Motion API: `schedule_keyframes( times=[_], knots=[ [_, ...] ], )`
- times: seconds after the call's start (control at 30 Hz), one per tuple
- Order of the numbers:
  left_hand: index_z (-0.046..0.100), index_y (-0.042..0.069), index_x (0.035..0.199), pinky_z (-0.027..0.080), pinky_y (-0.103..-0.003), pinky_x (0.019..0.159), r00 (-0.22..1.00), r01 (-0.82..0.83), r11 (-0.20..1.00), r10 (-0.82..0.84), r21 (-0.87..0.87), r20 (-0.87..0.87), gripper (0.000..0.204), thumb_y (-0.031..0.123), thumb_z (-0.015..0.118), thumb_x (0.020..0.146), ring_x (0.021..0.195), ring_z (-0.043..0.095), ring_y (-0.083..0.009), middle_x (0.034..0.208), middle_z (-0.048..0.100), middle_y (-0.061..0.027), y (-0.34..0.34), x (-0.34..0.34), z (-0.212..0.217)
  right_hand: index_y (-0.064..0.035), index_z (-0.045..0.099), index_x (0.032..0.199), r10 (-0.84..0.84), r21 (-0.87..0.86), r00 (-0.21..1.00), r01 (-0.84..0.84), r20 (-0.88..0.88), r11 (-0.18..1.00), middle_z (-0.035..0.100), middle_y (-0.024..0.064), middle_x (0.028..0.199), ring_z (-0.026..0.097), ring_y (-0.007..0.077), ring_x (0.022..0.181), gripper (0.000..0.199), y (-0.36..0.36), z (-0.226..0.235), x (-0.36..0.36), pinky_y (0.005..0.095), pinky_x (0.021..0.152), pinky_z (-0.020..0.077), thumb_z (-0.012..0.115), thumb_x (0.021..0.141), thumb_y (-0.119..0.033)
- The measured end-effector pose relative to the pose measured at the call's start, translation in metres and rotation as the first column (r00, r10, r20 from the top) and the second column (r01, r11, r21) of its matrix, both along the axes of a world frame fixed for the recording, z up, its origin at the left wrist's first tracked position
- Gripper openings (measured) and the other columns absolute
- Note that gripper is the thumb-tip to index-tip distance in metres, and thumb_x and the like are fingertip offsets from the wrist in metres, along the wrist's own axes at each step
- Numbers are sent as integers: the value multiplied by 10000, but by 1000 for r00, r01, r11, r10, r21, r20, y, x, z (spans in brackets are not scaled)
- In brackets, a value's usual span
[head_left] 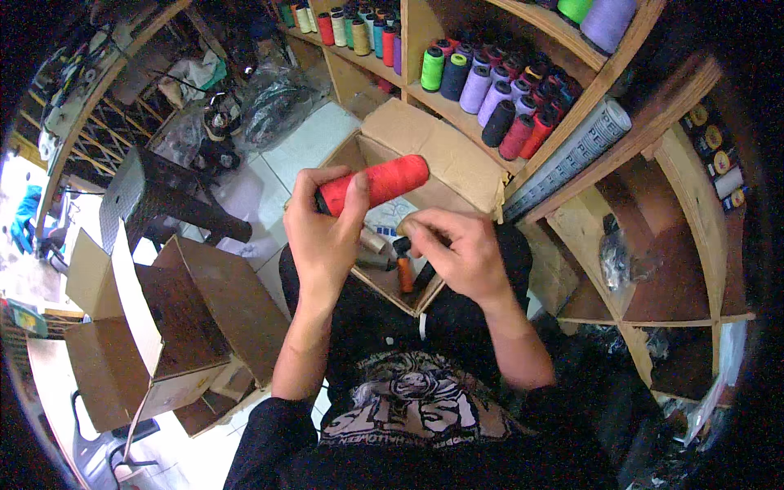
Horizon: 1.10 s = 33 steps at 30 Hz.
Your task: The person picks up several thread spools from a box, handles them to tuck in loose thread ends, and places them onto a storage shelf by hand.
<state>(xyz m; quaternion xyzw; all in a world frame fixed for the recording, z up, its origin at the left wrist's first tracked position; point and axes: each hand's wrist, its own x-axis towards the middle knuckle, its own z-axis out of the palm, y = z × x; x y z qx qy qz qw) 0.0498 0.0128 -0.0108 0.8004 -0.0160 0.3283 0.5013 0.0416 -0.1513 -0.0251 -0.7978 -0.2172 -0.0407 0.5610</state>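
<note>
We sit on a pale tiled floor [310,139] in front of wooden shelves [457,114] packed with thread cones [498,94] in purple, red, green and dark colours. An open cardboard box [433,143] rests on our lap, its flaps folded outward toward the shelving.

Our left hand [322,237] holds a red thread spool [380,181] above the box. The spool lies nearly level, tilted a little upward to the right, with its far end free in the air. The left fingers [306,184] curl over its near end from behind, and the thumb presses against the front of it, so the spool is clamped between thumb and fingers at that end only.

Our right hand [457,253] is just below and to the right of the spool, not touching it. Its fingers [412,229] are drawn together at the tips, pinching something small that we cannot make out; it may be a thread end. Beneath that hand, inside the box, lie an orange spool [406,273] and a beige spool [371,241], partly hidden.

To our left stands a second open cardboard box [147,318] on the floor, and a dark plastic stool [155,192] sits beyond it.
</note>
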Motion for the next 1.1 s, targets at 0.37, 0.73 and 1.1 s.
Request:
schedule_keyframes(
  times=[0.37,0.73,1.1],
  knots=[
    [557,-16,896,438,-213,534,885,248,825,-407,-508,-228,232,186,636,812,613,545,-96,761,587,-68,4,-35,21,-25,646,879,173,12,961,-180,214,984,657,99,768,638,190,717,158,-16,-5,44,297,694,482,589,732,-41],
    [571,42,879,477,-325,708,903,400,826,-428,397,-18,310,63,741,621,815,587,-265,892,591,-109,16,-32,18,-36,632,814,167,-348,950,-68,264,935,626,153,741,604,328,680,205,-12,45,20,396,646,475,570,820,-231],
    [557,19,943,491,-364,766,838,-121,934,-85,335,540,430,73,804,596,879,598,-292,987,601,-157,-11,-26,-17,-28,622,765,53,391,897,138,-439,910,610,19,628,526,55,501,211,4,27,-2,192,456,401,629,815,-233]
  ],
)
